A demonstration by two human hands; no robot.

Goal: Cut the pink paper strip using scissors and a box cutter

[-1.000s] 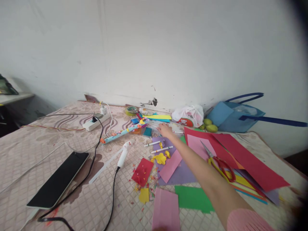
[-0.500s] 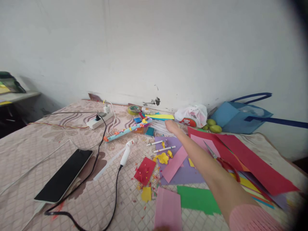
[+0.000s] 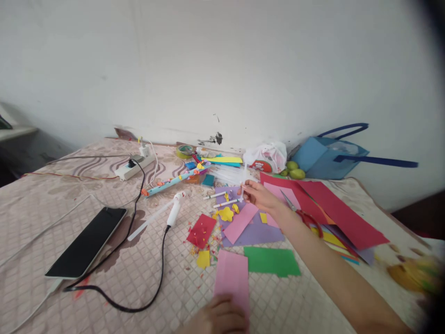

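Observation:
My right hand (image 3: 256,194) pinches a translucent white stick (image 3: 245,174), held roughly upright above the purple sheet (image 3: 257,234). Below it on that sheet lie a pink strip (image 3: 240,223) and a yellow paper flower (image 3: 225,214). At the bottom edge, my left hand (image 3: 222,316) rests on a pink folded paper (image 3: 232,273), fingers closed over its near part; its thumb is hidden. Beside that paper lies a green piece (image 3: 273,261). More translucent sticks (image 3: 225,174) lie near the wall.
A glue gun (image 3: 174,211) with a black cord and a phone (image 3: 86,241) lie to the left. Behind are a power strip (image 3: 135,168) and a decorated blue stick (image 3: 174,181). Scissors (image 3: 302,214), red paper (image 3: 344,208) and a blue bag (image 3: 323,157) are right.
My right hand has drawn back from the pile of sticks, now with one in it. My left hand has come further into view over the pink paper. The view has shifted slightly.

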